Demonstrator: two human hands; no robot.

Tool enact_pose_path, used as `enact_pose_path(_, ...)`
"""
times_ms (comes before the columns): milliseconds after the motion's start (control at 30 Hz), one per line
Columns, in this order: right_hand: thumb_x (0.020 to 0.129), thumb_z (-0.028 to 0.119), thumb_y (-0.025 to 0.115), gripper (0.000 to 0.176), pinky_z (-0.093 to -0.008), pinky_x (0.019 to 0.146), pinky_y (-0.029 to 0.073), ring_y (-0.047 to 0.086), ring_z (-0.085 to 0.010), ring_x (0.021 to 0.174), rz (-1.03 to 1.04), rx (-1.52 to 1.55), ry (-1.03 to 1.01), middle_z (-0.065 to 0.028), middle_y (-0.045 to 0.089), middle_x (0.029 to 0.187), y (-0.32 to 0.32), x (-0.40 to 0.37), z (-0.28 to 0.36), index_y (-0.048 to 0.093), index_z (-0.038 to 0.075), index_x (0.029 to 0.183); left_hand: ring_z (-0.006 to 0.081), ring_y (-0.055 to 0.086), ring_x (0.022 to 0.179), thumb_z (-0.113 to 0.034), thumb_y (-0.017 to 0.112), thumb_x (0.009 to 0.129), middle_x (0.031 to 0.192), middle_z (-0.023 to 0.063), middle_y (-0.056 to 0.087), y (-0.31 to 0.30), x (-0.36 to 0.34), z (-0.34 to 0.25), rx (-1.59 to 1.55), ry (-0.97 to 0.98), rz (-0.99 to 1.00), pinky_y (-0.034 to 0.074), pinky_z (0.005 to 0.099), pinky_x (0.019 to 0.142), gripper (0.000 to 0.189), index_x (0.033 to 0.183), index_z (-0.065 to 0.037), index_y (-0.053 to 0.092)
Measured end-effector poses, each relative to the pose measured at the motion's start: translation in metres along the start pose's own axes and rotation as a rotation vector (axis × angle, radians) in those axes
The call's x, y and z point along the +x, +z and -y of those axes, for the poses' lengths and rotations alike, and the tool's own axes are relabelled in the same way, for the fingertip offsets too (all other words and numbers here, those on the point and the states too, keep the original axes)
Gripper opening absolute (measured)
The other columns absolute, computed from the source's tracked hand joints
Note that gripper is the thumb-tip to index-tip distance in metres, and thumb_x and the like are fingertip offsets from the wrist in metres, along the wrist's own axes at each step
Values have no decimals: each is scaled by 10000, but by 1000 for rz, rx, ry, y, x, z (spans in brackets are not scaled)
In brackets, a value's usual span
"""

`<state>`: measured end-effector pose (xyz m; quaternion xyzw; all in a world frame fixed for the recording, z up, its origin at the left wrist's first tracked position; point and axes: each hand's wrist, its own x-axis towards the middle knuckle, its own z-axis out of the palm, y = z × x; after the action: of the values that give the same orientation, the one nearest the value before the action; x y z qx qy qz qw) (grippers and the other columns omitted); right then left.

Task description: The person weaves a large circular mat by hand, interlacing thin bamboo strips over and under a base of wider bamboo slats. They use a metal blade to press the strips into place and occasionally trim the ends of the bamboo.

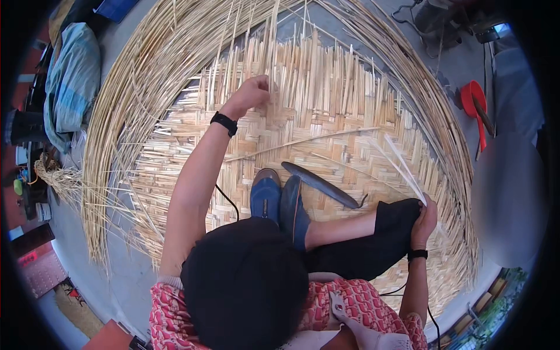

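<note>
A woven mat of flat, pale reed-like strips point(350, 151) lies on the floor, its unwoven strip ends standing out at the far side. My left hand point(252, 96) is over that far part, fingers curled down among the upright strips; what they pinch is hidden. Beside my right knee, my right hand point(424, 224) is closed on the ends of thin pale strips point(406, 169) that point forward over the mat. Both my shoes point(266, 195) rest on the weave. Just ahead of them lies a long dark blade-shaped tool point(321, 185) with a small hook at one end.
Long loose reed stalks point(125, 111) curve around the mat's left, far and right sides. A red dipper point(475, 105) lies at the right, near a blurred grey shape. A blue-and-white sack point(73, 76) sits at the left. Dark cables run beside both my arms.
</note>
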<state>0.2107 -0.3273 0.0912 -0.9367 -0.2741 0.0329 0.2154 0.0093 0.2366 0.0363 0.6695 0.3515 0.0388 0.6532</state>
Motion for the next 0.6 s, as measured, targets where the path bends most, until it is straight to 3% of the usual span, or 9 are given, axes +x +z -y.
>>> enact_pose_path(67, 995, 32, 436, 307, -346, 812, 480, 588, -266, 861, 5, -3, -38, -120, 583, 901, 0, 4, -6, 620, 26, 1241, 71, 546, 724, 57, 642, 799, 809, -21, 612, 2, 0, -11, -43, -26, -1, 435, 243, 644, 212, 977, -55, 668)
enact_pose_path(133, 1005, 44, 435, 298, -345, 810, 480, 588, -266, 858, -2, 13, -51, -119, 581, 896, 1, 5, -10, 621, 25, 1237, 82, 590, 795, 76, 644, 818, 886, -8, 658, -6, 9, -12, -27, 191, -28, 473, 246, 746, 176, 941, -50, 656)
enact_pose_path(200, 1015, 57, 434, 290, -343, 808, 479, 588, -265, 855, -12, 37, -63, -117, 579, 891, 3, 4, -12, 621, 24, 1233, 80, 594, 810, 71, 660, 828, 890, -11, 657, -1, 11, -11, 34, 238, -38, 477, 242, 768, 164, 942, -46, 656)
enact_pose_path(267, 1025, 78, 435, 278, -347, 806, 474, 584, -265, 846, -18, 45, -39, -117, 575, 887, 1, 2, -11, 622, 28, 1225, 79, 583, 784, 58, 678, 828, 852, -8, 642, 9, 23, 9, 323, 321, -282, 476, 254, 748, 143, 928, -39, 649)
enact_pose_path(333, 1039, 95, 425, 281, -320, 791, 470, 577, -231, 843, -15, 48, -41, -101, 572, 899, 0, 0, -14, 614, 10, 1229, 114, 567, 741, 48, 712, 794, 767, 15, 592, 16, 43, 31, 110, 352, -353, 466, 275, 710, 162, 910, -38, 639)
enact_pose_path(400, 1053, 112, 415, 289, -294, 777, 466, 569, -196, 840, -3, 45, -45, -85, 569, 912, -1, -3, -17, 606, -9, 1233, 201, 584, 741, 37, 734, 749, 757, 69, 563, 19, 47, 35, 546, 272, -488, 484, 322, 716, 215, 928, -32, 636)
enact_pose_path(433, 1053, 115, 415, 288, -293, 771, 465, 567, -195, 834, -11, 35, -56, -83, 566, 908, 0, -3, -19, 608, -6, 1230, 299, 629, 820, 31, 725, 733, 820, 122, 583, 25, 49, 37, 637, 331, -630, 512, 365, 767, 215, 925, -30, 648)
enact_pose_path(567, 1028, 101, 435, 275, -343, 779, 468, 579, -262, 831, -22, 58, -26, -113, 568, 877, -2, -1, -12, 625, 34, 1216, 348, 645, 907, 10, 688, 767, 907, 153, 615, 33, 55, 33, 705, 287, -720, 520, 398, 800, 172, 931, -25, 653)
enact_pose_path(600, 1028, 101, 435, 275, -343, 779, 468, 579, -262, 831, -24, 64, -25, -113, 568, 877, 0, -2, -13, 625, 34, 1216, 367, 647, 897, 1, 679, 777, 920, 164, 622, 29, 56, 33, 819, 256, -580, 521, 410, 790, 183, 955, -32, 649)
